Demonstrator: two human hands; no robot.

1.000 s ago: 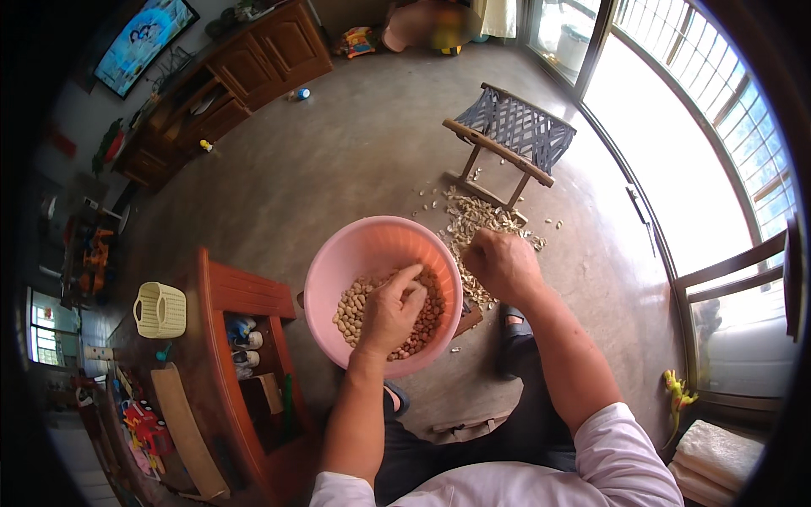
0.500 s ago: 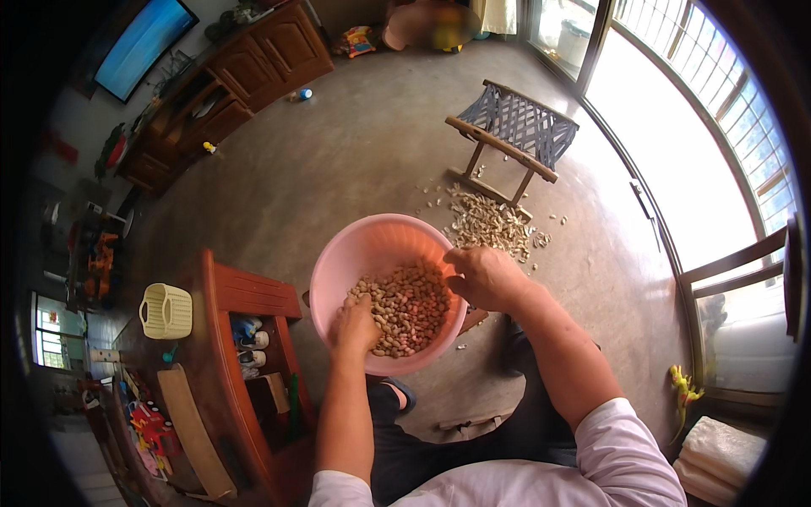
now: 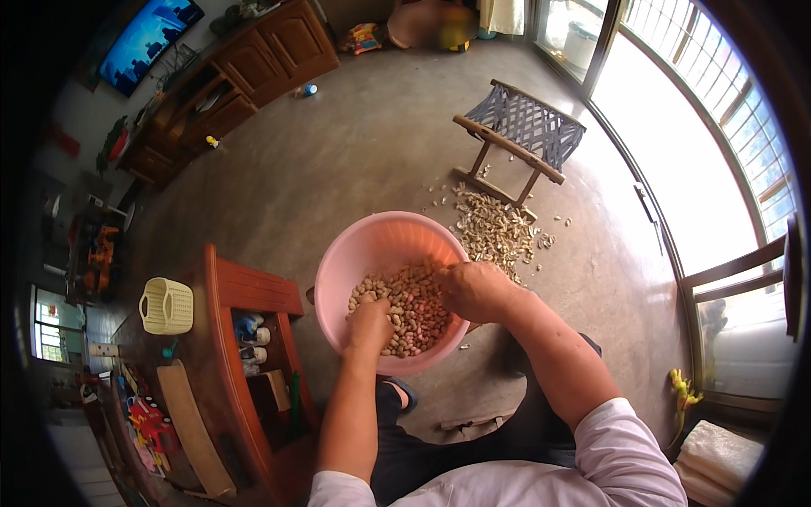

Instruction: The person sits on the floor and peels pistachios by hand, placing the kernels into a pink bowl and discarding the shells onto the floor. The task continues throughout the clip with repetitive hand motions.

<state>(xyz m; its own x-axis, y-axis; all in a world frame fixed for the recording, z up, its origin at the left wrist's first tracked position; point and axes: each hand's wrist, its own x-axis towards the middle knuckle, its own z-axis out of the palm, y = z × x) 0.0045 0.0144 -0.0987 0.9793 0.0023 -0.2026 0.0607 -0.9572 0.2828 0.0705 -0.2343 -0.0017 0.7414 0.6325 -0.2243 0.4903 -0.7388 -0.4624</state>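
Observation:
A pink plastic basin [image 3: 338, 245] stands between my knees, holding unshelled peanuts [image 3: 404, 283] and a patch of reddish shelled kernels [image 3: 427, 319] at its right side. My left hand [image 3: 370, 324] is inside the basin, low over the peanuts, its fingers curled closed; whatever they pinch is hidden. Over the basin's right rim, my right hand [image 3: 477, 291] is bent with fingertips drawn together above the kernels. What lies in those fingertips is too small to make out.
Empty peanut shells [image 3: 494, 230] lie heaped on the floor beyond my right hand, by a low wooden stool with a woven seat [image 3: 528, 127]. A reddish wooden cabinet [image 3: 253, 291] stands close on the left, with a cream basket [image 3: 166, 306] beside it. Glass doors line the right.
My left hand has lifted slightly from the peanuts and curled its fingers. My right hand has come a little lower and further in, its fingertips closing together. The view has shifted slightly.

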